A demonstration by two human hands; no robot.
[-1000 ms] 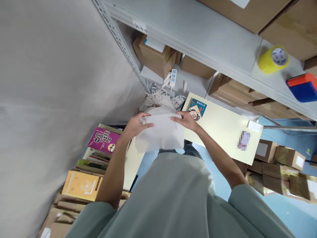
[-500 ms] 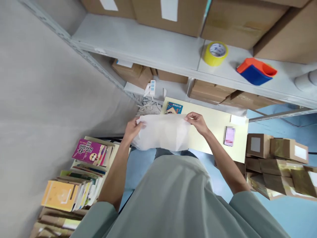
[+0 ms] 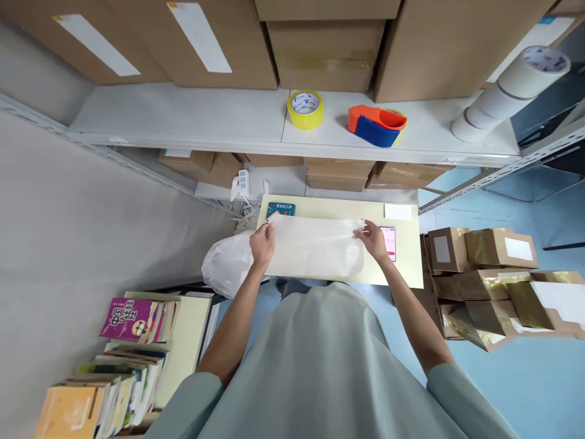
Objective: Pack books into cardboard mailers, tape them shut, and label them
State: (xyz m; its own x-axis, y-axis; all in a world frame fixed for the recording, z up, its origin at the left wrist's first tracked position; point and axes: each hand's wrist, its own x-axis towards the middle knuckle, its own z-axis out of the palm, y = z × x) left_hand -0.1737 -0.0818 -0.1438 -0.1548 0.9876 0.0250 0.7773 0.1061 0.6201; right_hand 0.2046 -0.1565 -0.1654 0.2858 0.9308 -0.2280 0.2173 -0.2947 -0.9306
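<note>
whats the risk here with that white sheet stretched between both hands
The white sheet looks thin and is pinched near its upper corners by the left hand and right hand, so it might slip or crease. It partly covers the blue book in this view, so the book could be overlooked or snagged. The phone lies close by the right hand and might get nudged.

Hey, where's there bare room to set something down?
On the shelf, left of the yellow tape and between the red-blue item and white rolls. On the table, a back strip between blue book and white card. Crowded: mid-table, where left hand and right hand hold the white sheet.
</note>
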